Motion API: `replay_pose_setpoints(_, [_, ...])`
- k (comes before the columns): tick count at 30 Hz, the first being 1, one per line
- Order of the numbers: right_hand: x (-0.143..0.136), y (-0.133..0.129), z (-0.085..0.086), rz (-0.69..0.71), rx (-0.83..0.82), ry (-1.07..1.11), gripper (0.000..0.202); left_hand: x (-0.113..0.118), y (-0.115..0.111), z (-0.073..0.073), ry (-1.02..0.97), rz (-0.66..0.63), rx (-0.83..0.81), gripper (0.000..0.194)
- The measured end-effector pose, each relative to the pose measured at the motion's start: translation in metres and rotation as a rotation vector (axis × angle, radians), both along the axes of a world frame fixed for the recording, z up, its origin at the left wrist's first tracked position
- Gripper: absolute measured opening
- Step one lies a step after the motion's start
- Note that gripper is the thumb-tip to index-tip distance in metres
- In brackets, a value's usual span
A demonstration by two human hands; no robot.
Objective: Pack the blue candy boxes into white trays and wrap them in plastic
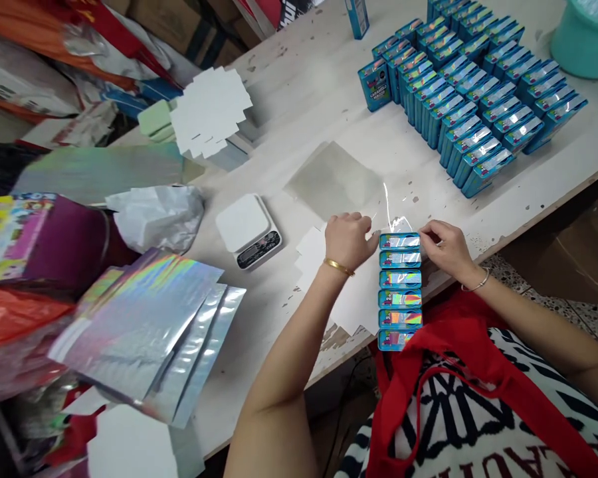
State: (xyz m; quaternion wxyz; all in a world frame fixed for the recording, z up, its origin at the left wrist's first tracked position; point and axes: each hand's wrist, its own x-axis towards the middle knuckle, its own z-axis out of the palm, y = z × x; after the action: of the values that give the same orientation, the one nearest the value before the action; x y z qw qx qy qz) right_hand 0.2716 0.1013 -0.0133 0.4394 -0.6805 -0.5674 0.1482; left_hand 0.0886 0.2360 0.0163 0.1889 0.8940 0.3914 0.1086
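Red cloth strap (pixel 458 345) crosses the lap below a row of six small blue cardboard boxes (pixel 399 289) at the white table's (pixel 303 86) near edge, left hand (pixel 347 239) and right hand (pixel 441 247) pinching its far end.

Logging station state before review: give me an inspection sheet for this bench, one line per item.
Surface: white table, scuffed and spotted, its edge at the person's lap.
Job's things: row of six blue boxes lined up at the table edge; clear film at its far end.
Clutter: block of blue boxes standing far right; small scale; holographic pouches; white die-cut cards; crumpled white bag; teal tub.
Grippers: left hand and right hand each touch the far end of the row.
Cables: dark cord under the table edge.
Surroundings: bags and cartons piled left; red strap across the lap.
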Motion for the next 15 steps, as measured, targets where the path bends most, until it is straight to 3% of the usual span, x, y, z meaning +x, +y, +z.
replay_pose_setpoints(2, [-0.002,-0.004,0.0,0.013,0.014,-0.043,0.016,-0.001,-0.008,0.002,0.068,-0.006,0.136,0.02])
replay_pose_setpoints(5, [-0.005,-0.011,-0.003,0.043,0.044,-0.215,0.02,-0.005,-0.019,0.001,0.095,-0.001,0.175,0.023])
replay_pose_setpoints(9, [-0.013,-0.028,-0.001,0.063,0.169,-0.443,0.022,-0.018,-0.037,0.004,-0.061,-0.046,0.313,0.026])
replay_pose_setpoints(11, [-0.019,-0.032,-0.006,0.084,0.181,-0.493,0.018,-0.029,-0.043,-0.005,-0.143,-0.119,0.43,0.024])
replay_pose_setpoints(13, [-0.022,-0.031,-0.017,0.052,0.112,-0.489,0.019,-0.037,-0.044,-0.023,-0.223,-0.145,0.5,0.018])
replay_pose_setpoints(15, [-0.022,-0.028,-0.026,-0.081,-0.017,-0.44,0.015,-0.041,-0.042,-0.042,-0.24,-0.148,0.533,0.017])
